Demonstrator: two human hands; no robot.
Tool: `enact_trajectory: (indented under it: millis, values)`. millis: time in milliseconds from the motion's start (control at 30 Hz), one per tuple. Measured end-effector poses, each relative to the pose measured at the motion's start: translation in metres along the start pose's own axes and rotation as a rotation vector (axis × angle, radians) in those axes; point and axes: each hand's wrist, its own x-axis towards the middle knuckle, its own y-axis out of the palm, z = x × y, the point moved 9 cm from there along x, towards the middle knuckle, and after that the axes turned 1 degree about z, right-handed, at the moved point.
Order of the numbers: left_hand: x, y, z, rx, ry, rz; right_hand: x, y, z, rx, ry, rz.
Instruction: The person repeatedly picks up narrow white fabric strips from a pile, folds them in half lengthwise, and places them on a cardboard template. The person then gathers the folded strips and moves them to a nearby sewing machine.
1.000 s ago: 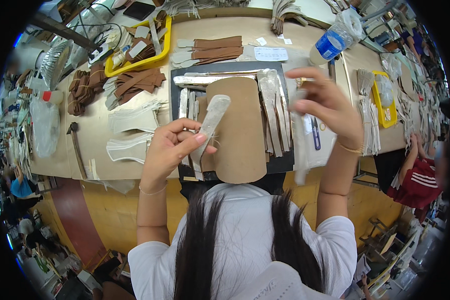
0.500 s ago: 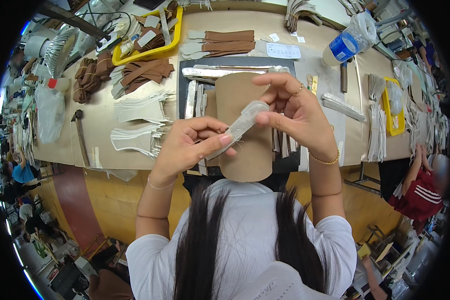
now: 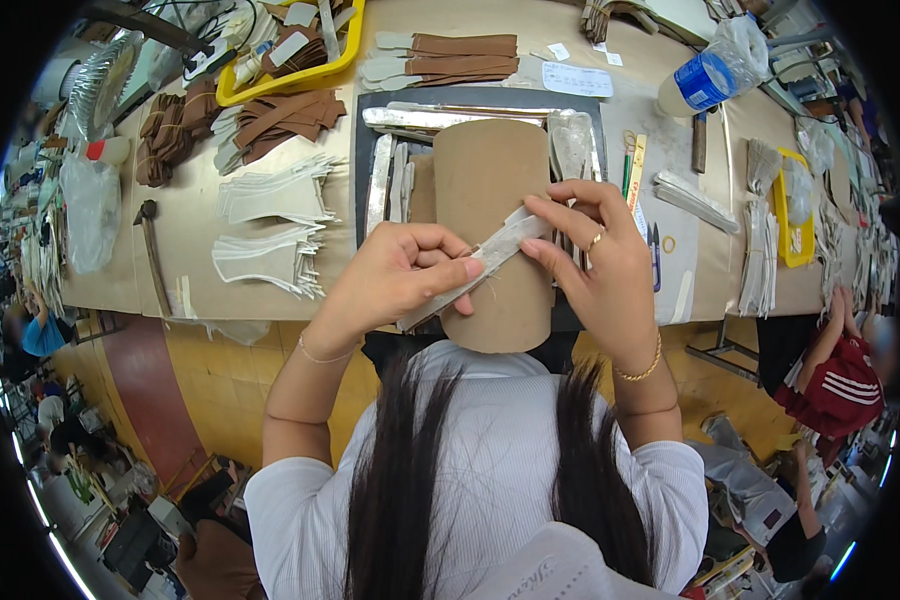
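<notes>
Strip status: I've got the narrow off-white, grey-smudged strip (image 3: 505, 243) in both hands, above the brown half-round board form (image 3: 490, 165). Can't tell if it touches the form.

Long axis is diagonal: lower-left end toward the tabletop's (image 3: 198, 292) near edge, upper-right end toward its far right corner. The form's own axis runs near edge to far edge, so the strip crosses it aslant. Form's near end sticks out past the near edge.

Left hand (image 3: 395, 275): closed to a pinch, thumb flat on the strip's face around mid-length, the other fingers curled. Loose threads hang by the thumb.

Right hand (image 3: 600, 265): thumb and index slightly parted, upper-right end of the strip between them; remaining fingers loosely bent.

Form sits over a dark grey flat mat (image 3: 362, 200) by the near edge. Left of the mat, stacked white flared pieces (image 3: 270, 262); further left, a wooden-handled hammer (image 3: 156, 260), handle toward the near edge. Right of the mat, dark blue-handled snips (image 3: 656, 262). Yellow plastic tray (image 3: 354, 40) toward the far left corner.
</notes>
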Motion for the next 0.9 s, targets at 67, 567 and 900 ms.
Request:
enact_trajectory:
  millis: [67,567,900]
  values:
    - [0.000,0.000,-0.001,0.018,-0.009,-0.001,-0.005,-0.006,0.014,-0.135,-0.102,-0.083]
    - [-0.002,0.004,-0.002,0.077,0.002,0.083,-0.013,-0.002,0.042,-0.049,-0.376,0.096]
    - [0.008,0.015,-0.012,0.115,0.018,0.143,-0.015,0.004,-0.005,0.358,0.231,0.056]
